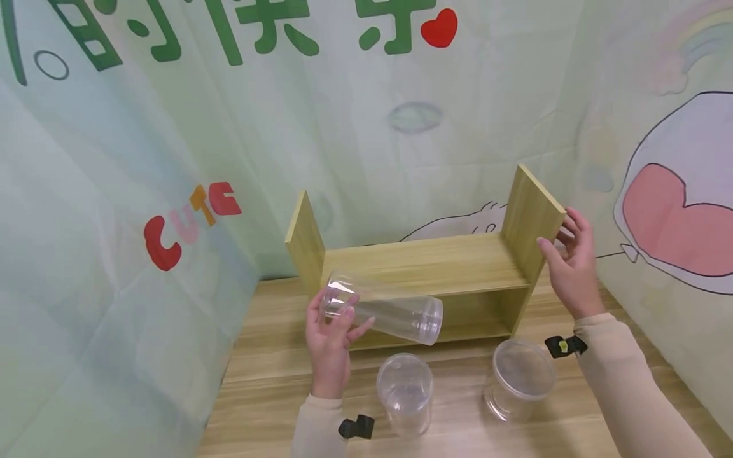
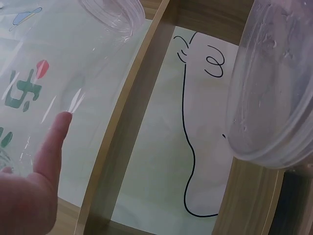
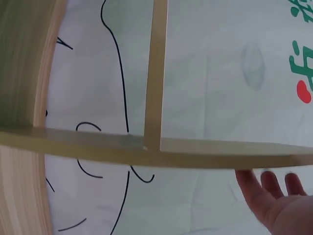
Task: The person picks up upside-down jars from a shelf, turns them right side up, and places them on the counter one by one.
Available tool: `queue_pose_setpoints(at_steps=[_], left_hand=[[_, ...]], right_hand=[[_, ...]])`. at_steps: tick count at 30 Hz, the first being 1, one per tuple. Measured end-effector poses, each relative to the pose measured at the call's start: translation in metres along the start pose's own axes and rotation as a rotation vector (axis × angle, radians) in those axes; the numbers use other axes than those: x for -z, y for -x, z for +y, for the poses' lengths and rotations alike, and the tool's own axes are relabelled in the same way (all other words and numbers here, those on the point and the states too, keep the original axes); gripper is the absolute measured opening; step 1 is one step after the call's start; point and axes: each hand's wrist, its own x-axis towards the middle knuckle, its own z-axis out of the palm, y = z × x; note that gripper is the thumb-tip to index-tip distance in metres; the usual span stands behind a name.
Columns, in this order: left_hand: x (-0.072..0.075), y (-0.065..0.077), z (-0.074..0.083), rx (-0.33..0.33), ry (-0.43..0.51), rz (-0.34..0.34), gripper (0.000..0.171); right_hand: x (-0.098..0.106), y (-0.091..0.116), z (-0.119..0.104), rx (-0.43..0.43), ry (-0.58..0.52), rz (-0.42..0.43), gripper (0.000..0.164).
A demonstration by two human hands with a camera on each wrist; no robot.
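My left hand (image 1: pixel 332 346) grips a tall clear plastic jar (image 1: pixel 395 315) near its left end. The jar is tilted, its ridged end lower and to the right, and overlaps the front of a two-level wooden shelf (image 1: pixel 424 264) in the head view. In the left wrist view one finger (image 2: pixel 55 142) lies extended along the clear wall. My right hand (image 1: pixel 574 270) is at the shelf's right side panel (image 1: pixel 529 219), its fingertips against the outer face. In the right wrist view its loosely bent fingers (image 3: pixel 252 188) meet that panel from outside.
Two shorter clear jars stand on the wooden table before the shelf: one jar (image 1: pixel 405 388) near the middle, another jar (image 1: pixel 522 378) by the right forearm. A printed cloth backdrop (image 1: pixel 355 140) hangs behind and at both sides. The shelf's left panel (image 1: pixel 306 242) stands upright.
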Motion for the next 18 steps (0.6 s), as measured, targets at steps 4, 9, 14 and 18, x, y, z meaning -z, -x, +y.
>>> queue_pose_setpoints(at_steps=[4,9,14,18], left_hand=[[0.002,0.000,0.000,-0.013,0.012,0.000,0.051],[0.003,0.000,0.002,-0.036,0.025,0.015,0.047],[0.005,0.003,0.005,-0.039,0.029,0.038,0.047],[0.007,0.004,0.006,-0.032,0.027,0.054,0.048]], right_hand=[[-0.011,0.012,-0.017,0.012,-0.130,0.112,0.057],[-0.039,0.034,-0.045,0.292,-0.278,0.264,0.047],[-0.066,0.059,-0.052,0.451,-0.355,0.180,0.043],[-0.082,0.080,-0.051,0.367,-0.419,0.001,0.045]])
